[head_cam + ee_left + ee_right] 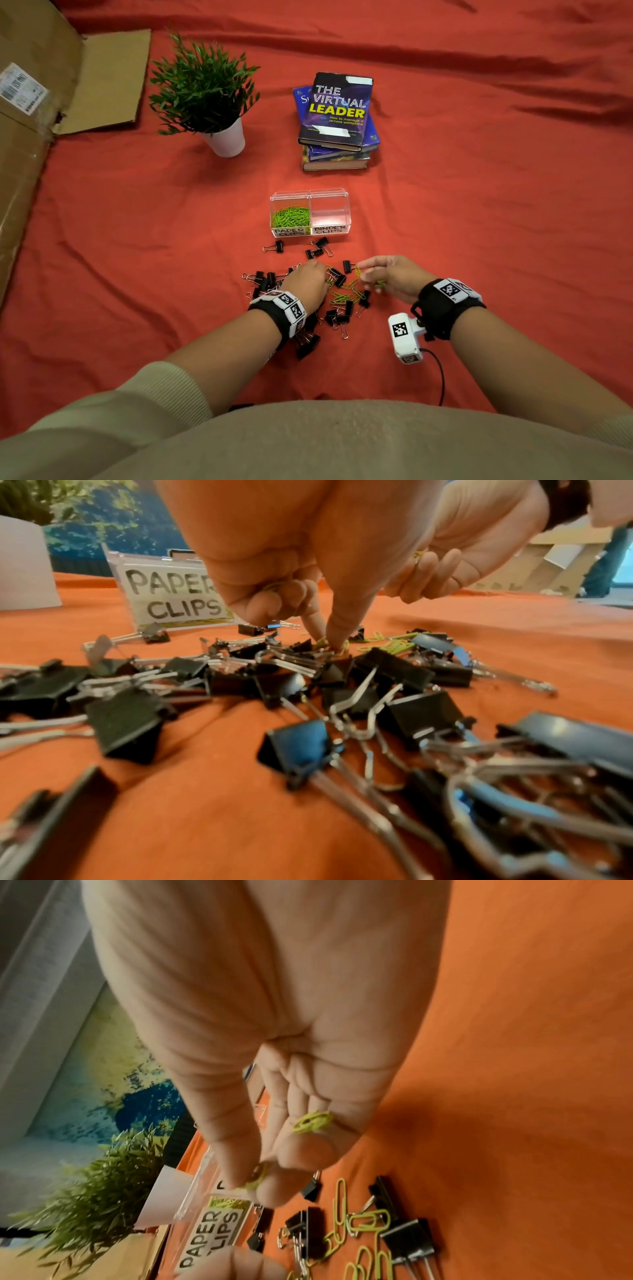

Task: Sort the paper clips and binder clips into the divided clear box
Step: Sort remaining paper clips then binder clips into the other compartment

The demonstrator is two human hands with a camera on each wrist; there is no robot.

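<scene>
The divided clear box (310, 194) stands on the red cloth. Its left half, labelled PAPER CLIPS (174, 599), holds green paper clips (290, 216); the half labelled BINDER CLIPS (329, 229) looks empty. In front of it lies a mixed pile of black binder clips (267, 279) (126, 723) and loose green paper clips (342, 296) (341, 1194). My left hand (318, 270) (329, 642) reaches down into the pile, thumb and forefinger pinching a green paper clip, with more green tucked under its curled fingers. My right hand (361, 272) (260, 1180) hovers above the pile, pinching one green clip and holding others (313, 1121) in its curled fingers.
Behind the box sit a stack of books (337, 113) and a potted green plant (205, 89) in a white pot. A large cardboard box (34, 102) runs along the left side. Stray binder clips (275, 246) lie just before the clear box. Bare cloth spreads to the right.
</scene>
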